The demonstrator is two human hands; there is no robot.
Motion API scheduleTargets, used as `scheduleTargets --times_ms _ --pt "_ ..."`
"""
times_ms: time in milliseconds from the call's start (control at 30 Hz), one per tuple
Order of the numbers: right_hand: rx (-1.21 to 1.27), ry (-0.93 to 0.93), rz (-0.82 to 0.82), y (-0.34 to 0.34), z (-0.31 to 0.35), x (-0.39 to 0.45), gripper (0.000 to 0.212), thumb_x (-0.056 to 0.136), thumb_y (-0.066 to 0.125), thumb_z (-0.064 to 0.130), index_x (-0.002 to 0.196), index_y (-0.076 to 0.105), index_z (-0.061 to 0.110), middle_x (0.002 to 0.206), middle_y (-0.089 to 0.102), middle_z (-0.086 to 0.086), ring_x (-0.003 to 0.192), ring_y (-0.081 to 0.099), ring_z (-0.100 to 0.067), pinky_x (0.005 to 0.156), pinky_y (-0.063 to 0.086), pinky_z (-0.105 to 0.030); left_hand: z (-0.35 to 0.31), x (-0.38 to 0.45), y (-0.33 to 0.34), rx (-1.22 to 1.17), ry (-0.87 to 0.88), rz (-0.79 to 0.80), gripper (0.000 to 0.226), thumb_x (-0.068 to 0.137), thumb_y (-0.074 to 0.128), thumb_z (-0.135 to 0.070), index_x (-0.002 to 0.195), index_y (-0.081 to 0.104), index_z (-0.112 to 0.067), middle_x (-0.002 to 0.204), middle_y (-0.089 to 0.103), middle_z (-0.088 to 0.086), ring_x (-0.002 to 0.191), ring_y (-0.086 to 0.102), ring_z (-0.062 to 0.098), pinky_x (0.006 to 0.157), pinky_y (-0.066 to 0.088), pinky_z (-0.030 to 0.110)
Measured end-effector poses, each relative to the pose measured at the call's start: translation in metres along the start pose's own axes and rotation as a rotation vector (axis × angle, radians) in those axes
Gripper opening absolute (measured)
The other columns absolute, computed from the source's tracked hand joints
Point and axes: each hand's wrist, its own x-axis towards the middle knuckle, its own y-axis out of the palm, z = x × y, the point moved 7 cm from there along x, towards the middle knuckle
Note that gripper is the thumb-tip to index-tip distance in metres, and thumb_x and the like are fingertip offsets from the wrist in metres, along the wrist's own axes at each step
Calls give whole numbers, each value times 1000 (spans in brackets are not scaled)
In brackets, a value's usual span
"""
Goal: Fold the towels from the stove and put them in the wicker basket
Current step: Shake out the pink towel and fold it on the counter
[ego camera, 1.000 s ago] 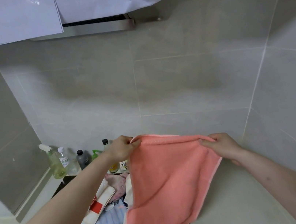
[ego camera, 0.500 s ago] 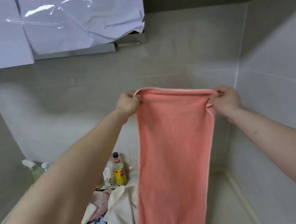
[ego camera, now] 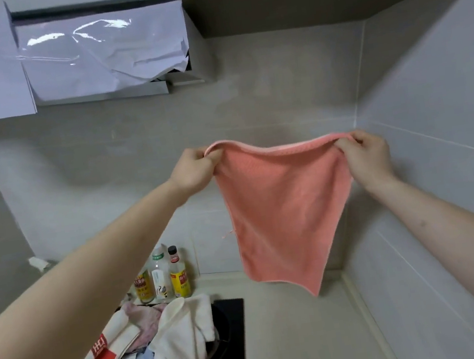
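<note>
From the head camera, both hands are held up in front of the grey tiled wall, well apart, with a pink towel [ego camera: 279,203] stretched between them. The left hand [ego camera: 194,171] pinches the towel's top left corner with curled fingers. The right hand [ego camera: 365,154] pinches the top right corner the same way. The towel hangs down in the air and gets thinner toward its bottom end, which hangs above the tabletop [ego camera: 299,339] and does not touch it.

Down low on the near left is the black stove [ego camera: 233,327]. A pile of other towels [ego camera: 174,342] lies on it: cream ones with red marks, a pale pink one and a light blue striped one. It is hard to tell how many there are, because they lie on top of each other.

Behind the pile, against the far wall, stand three bottles [ego camera: 161,278] close together.

High up on the left, crumpled white paper under shiny plastic [ego camera: 103,51] covers the hood [ego camera: 124,93] over the stove.
</note>
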Motion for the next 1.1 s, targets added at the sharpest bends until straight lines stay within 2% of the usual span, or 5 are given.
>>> scheduleTargets --times_ms 300,400,767,967,1100 --pt "55 239 398 14 -96 -138 24 90 63 6 66 64 8 65 55 -3 60 48 -6 52 36 -17 104 -135 50 159 -182 336 51 104 47 -52 73 62 -14 51 46 -8 53 42 14 57 39 32" --pt "50 404 492 13 -133 -198 31 74 61 26 78 72 -2 71 66 -9 71 57 -15 61 41 -27 141 -185 64 177 -223 470 54 103 47 -55 74 64 -13 70 63 9 70 54 13 77 49 42" --pt "-117 998 862 -16 -216 -392 41 60 75 37 93 79 14 101 76 -2 98 69 -17 80 50 -32 232 -326 99 64 -316 963 59 102 49 -56 67 44 -9 70 36 5 68 33 24 66 31 35" --pt "-142 996 915 -7 -213 -417 30 74 74 30 99 81 15 104 78 -5 104 72 -18 100 51 -37 254 -342 120 73 -305 1045 62 97 49 -62 73 47 -6 71 41 1 69 42 17 69 40 34" --pt "-225 813 868 -6 -213 -401 25 90 65 7 73 75 23 66 69 22 67 62 8 61 43 -10 270 -330 137 92 -282 928 47 102 50 -46 65 41 -19 64 40 -4 62 41 14 64 40 34"
